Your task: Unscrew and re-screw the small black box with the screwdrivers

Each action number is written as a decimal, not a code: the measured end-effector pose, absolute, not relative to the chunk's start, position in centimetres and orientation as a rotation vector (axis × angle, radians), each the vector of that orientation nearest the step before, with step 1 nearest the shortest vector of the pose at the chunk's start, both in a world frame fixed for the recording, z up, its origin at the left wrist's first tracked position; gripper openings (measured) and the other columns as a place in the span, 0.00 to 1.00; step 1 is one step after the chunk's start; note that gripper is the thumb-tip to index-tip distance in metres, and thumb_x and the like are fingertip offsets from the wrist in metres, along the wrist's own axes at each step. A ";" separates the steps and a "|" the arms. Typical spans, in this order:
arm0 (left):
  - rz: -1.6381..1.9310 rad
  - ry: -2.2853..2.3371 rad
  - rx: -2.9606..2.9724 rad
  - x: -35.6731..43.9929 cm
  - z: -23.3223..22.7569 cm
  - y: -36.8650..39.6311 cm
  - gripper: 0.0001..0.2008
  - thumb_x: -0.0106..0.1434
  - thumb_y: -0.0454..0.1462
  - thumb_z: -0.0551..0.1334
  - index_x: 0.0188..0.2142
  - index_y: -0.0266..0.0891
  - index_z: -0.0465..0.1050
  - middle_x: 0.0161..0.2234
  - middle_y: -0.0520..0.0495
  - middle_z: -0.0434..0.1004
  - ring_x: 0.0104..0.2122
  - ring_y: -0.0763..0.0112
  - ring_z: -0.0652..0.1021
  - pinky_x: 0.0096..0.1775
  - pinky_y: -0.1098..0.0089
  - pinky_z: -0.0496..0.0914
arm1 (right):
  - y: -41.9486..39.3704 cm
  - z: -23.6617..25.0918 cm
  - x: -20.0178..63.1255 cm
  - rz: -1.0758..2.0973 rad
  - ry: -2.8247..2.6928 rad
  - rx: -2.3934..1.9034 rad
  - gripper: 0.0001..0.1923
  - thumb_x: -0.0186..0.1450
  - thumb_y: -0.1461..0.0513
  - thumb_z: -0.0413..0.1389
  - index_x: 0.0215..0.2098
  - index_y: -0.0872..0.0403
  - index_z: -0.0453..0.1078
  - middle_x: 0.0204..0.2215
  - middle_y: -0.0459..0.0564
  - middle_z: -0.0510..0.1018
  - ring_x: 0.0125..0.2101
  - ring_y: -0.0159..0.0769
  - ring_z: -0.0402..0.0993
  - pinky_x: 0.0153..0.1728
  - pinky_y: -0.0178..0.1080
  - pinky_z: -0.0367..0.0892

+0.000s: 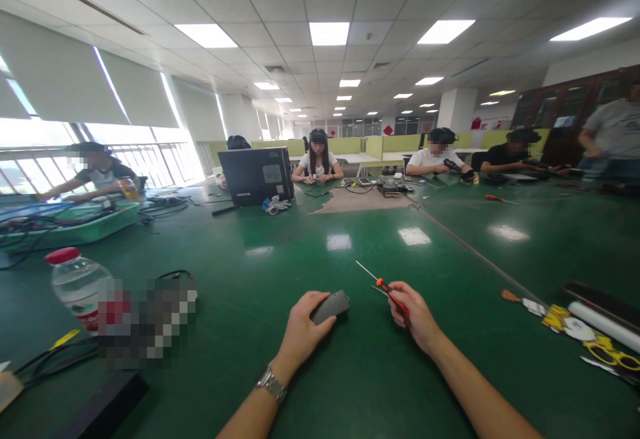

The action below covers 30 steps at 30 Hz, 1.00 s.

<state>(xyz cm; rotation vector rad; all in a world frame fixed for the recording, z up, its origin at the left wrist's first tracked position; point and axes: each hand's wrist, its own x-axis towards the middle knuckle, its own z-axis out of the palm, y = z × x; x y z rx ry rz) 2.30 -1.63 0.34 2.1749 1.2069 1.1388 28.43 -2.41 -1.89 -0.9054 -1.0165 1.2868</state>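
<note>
My left hand [306, 325], with a metal watch on its wrist, is closed around a small grey device [331, 307] shaped like a computer mouse, just above or on the green tabletop. To its right my right hand [411, 311] grips a screwdriver [395, 297] by its red and black handle. The thin shaft points up and to the left, over the table, apart from the grey device. A second slim metal tip [379, 289] sticks out from the same hand; its other end is hidden by the fingers.
Left stand a red-capped water bottle [83, 285], a blurred-out item with cables, and a green basket [100, 225]. Yellow-handled scissors [607, 353] and other tools lie right. Farther off are a black computer case [257, 175], gloves [277, 205], another screwdriver [495, 198] and several people.
</note>
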 end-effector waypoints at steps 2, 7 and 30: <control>1.159 1.215 2.170 2.3 0.3 -1.6 0.17 0.57 0.37 0.64 0.47 0.41 0.72 0.45 0.44 0.74 0.44 0.58 0.74 0.48 0.56 0.69 | -2.5 -1.9 28.4 1.301 -1.014 -0.843 0.13 0.55 0.57 0.58 0.36 0.52 0.63 0.20 0.38 0.66 0.13 0.23 0.55 0.14 0.29 0.46; 1.199 1.249 2.167 2.4 0.2 -1.5 0.17 0.56 0.34 0.65 0.46 0.40 0.72 0.44 0.45 0.74 0.43 0.60 0.75 0.48 0.58 0.70 | -2.4 -2.0 28.5 1.305 -1.015 -0.831 0.13 0.55 0.57 0.59 0.36 0.55 0.67 0.20 0.41 0.69 0.14 0.23 0.58 0.14 0.30 0.47; 1.159 1.354 2.379 2.6 -0.4 -1.6 0.19 0.54 0.32 0.64 0.47 0.41 0.72 0.45 0.44 0.71 0.45 0.59 0.73 0.49 0.57 0.70 | -2.6 -2.0 28.0 1.060 -1.286 -1.105 0.15 0.57 0.51 0.58 0.30 0.55 0.71 0.14 0.39 0.60 0.15 0.26 0.54 0.17 0.32 0.49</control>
